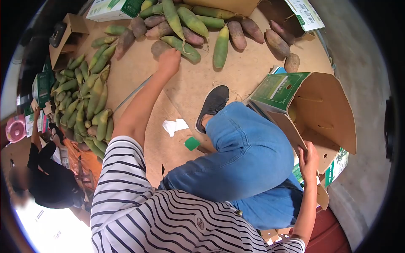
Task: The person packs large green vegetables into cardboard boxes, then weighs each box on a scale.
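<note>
My left hand (170, 61) is closed at the near side of the radish pile, its fingertips mostly hidden. It is against a rounded purplish-brown radish (159, 47), and the tip of a long green radish (185, 49) lies just beside it. More green radishes (193, 22) and purplish ones (237, 35) lie beyond. On the right, my right hand (309, 159) grips the edge of an open cardboard box (325, 105) with a green printed panel. The box is tipped with its opening toward the right, and a little of a yellowish-green item shows inside.
A large heap of green radishes (80, 101) lies on the left. White paper scraps (175, 126) and a green square piece (192, 143) lie on the cardboard-covered floor near my shoe (214, 105). Another person (50, 181) is at the far left, near a pink basin (16, 128).
</note>
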A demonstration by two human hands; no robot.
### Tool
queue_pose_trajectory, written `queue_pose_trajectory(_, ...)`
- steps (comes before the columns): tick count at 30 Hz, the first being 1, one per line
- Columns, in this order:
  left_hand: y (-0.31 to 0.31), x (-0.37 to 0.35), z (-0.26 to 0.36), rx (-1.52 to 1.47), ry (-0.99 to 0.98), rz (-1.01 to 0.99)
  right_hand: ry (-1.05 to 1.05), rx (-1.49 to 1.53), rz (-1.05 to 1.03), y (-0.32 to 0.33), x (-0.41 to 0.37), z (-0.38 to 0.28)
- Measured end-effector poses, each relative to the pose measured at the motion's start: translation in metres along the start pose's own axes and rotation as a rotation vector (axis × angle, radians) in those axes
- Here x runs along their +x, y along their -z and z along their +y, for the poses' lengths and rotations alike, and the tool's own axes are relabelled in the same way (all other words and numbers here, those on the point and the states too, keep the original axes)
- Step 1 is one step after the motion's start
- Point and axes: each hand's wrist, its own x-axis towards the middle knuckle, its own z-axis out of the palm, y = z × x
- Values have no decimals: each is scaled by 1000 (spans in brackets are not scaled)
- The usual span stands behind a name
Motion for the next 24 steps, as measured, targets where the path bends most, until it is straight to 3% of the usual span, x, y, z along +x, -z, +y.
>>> queue_pose_trajectory(6,-32,33,18,435,-218,88,-17,-1,-11,1,2,-3)
queue_pose_trajectory(9,-45,49,13,523,-144,-128,6,-6,6,1,2,-2)
queue_pose_trajectory(12,-51,62,12,552,-134,-151,-10,-10,-34,2,4,-1)
queue_pose_trajectory(18,-79,70,6,670,-236,141,-11,5,-21,3,8,-2)
queue_pose_trajectory(24,-74,83,12,697,-356,97,-27,7,-33,3,9,2)
